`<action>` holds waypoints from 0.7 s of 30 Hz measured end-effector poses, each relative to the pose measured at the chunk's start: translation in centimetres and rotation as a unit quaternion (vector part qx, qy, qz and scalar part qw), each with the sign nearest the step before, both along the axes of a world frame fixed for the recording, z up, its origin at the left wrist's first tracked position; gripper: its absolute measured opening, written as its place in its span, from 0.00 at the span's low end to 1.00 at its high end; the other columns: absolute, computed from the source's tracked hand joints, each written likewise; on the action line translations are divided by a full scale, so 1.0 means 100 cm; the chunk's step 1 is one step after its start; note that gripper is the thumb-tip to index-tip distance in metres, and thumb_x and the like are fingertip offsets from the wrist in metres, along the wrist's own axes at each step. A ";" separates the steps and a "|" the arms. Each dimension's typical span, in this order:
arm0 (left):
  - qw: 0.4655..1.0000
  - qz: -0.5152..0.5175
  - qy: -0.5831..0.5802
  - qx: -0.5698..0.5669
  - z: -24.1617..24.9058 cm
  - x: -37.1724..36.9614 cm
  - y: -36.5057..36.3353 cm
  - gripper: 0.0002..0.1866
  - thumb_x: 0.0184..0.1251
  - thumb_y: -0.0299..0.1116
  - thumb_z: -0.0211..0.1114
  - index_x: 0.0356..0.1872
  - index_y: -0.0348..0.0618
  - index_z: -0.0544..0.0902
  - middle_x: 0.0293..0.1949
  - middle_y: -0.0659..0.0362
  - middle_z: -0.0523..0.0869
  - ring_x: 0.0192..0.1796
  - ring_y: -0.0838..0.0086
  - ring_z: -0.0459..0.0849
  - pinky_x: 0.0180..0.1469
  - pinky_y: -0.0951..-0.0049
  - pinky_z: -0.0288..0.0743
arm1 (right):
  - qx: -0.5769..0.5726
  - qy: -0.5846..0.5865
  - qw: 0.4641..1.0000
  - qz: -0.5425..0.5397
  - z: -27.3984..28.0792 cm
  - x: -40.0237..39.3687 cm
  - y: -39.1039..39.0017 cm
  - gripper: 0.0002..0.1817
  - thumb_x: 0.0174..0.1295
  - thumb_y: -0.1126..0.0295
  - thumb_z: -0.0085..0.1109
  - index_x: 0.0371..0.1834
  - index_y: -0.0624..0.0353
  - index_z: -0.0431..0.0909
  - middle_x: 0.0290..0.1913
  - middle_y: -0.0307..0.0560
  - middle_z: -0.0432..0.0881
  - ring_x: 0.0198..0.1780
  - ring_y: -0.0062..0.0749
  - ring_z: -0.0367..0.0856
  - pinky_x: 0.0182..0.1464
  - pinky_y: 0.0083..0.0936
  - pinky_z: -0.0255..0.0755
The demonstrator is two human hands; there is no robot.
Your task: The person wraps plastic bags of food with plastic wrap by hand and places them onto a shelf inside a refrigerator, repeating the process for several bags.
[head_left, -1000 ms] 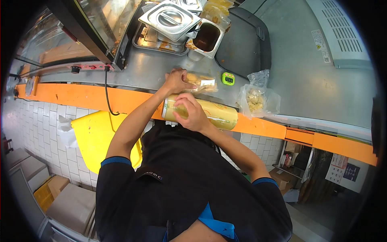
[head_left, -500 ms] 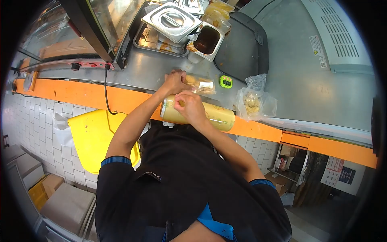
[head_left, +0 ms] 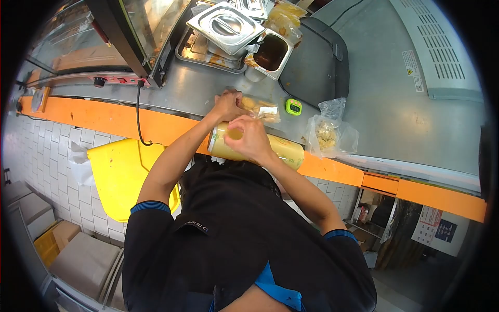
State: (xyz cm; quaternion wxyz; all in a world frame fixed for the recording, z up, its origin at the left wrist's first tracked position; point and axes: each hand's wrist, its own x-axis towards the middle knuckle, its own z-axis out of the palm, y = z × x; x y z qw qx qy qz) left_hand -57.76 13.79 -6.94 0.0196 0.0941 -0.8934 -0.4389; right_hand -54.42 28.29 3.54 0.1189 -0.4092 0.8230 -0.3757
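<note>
A yellowish roll of clear film (head_left: 283,151) lies across the counter's orange front edge, against my body. Just behind it is a clear bag with tan food and a white label (head_left: 267,111). My left hand (head_left: 228,105) grips the left end of this bag. Over the left part of the roll is my right hand (head_left: 248,138), its thumb and forefinger curled round into a ring. What its fingertips hold, if anything, is too small to make out. A green timer (head_left: 293,107) sits to the right of the bag.
A knotted plastic bag of pale food (head_left: 326,136) lies right of the roll. Behind stand metal pans with lids (head_left: 225,26) and a pan of dark sauce (head_left: 270,53). A black cord (head_left: 139,114) hangs over the front edge at left.
My right hand has shifted slightly right, and its thumb and forefinger now form a wider ring. My left hand stays on the bag. The whole view has shifted a little.
</note>
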 end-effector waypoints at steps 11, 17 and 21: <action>1.000 0.002 0.008 0.004 -0.007 -0.002 -0.002 0.32 0.32 0.60 0.81 0.21 0.46 0.74 0.31 0.60 0.79 0.43 0.62 0.77 0.43 0.58 0.61 | 0.032 -0.001 0.999 0.010 -0.006 -0.005 -0.004 0.07 0.48 0.73 0.71 0.29 0.64 0.86 0.37 0.51 0.87 0.39 0.42 0.87 0.46 0.30 0.80; 1.000 -0.011 -0.013 0.009 0.000 0.002 -0.002 0.31 0.36 0.60 0.80 0.23 0.46 0.74 0.35 0.60 0.78 0.49 0.61 0.75 0.48 0.57 0.61 | -0.018 0.022 0.999 0.017 -0.008 0.013 -0.007 0.05 0.51 0.78 0.67 0.30 0.66 0.82 0.39 0.53 0.85 0.40 0.44 0.86 0.46 0.31 0.79; 0.993 -0.086 -0.081 0.005 0.022 0.003 -0.013 0.27 0.46 0.58 0.76 0.31 0.45 0.80 0.48 0.53 0.82 0.58 0.56 0.75 0.58 0.49 0.62 | -0.005 0.010 1.000 -0.006 -0.004 0.018 -0.007 0.05 0.54 0.79 0.65 0.31 0.66 0.78 0.39 0.52 0.82 0.40 0.45 0.83 0.46 0.33 0.77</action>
